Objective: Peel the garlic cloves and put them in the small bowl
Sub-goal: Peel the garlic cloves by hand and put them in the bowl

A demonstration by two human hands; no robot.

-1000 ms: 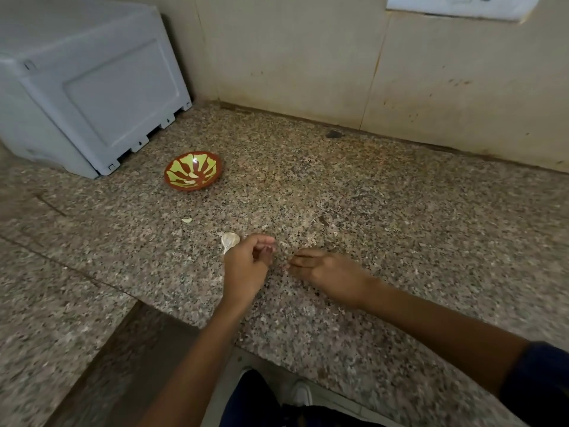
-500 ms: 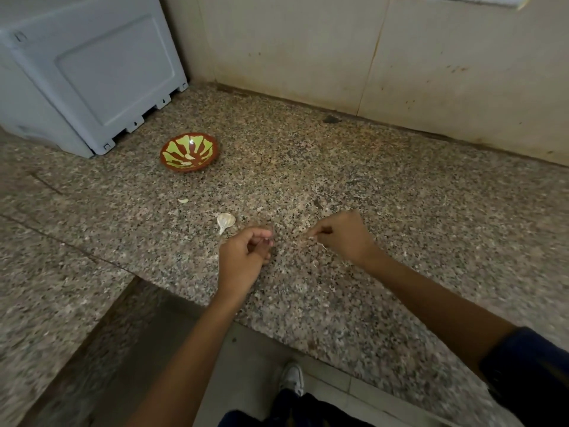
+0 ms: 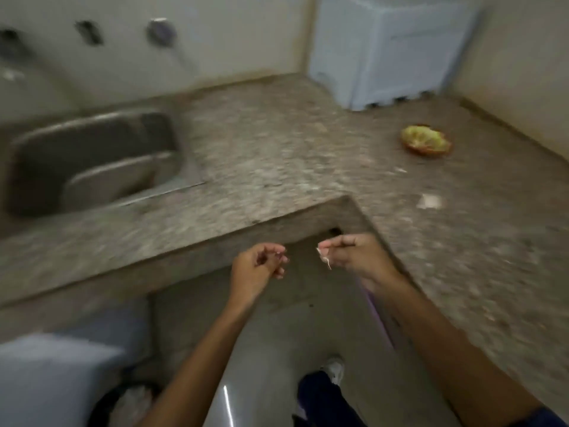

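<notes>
Head view, right hand (image 3: 354, 257) pinching dangling garlic skin (image 3: 325, 258)

Inner corner: both hands, left hand (image 3: 257, 269) and right hand (image 3: 354, 254), hung off the surface (image 3: 277, 167), over the floor, apart from each other.
Left stretch: the sink (image 3: 89, 158) sank into the surface; bare stone lay between it and the corner edge.
Far corner: a pale blue box (image 3: 391, 50) blocked the way at the wall.
Right stretch: the small bowl (image 3: 426, 140) and a pale scrap of peel (image 3: 430, 201) stood well apart, open stone around them.
Below left: a bin (image 3: 123, 405) stood on the floor.
</notes>
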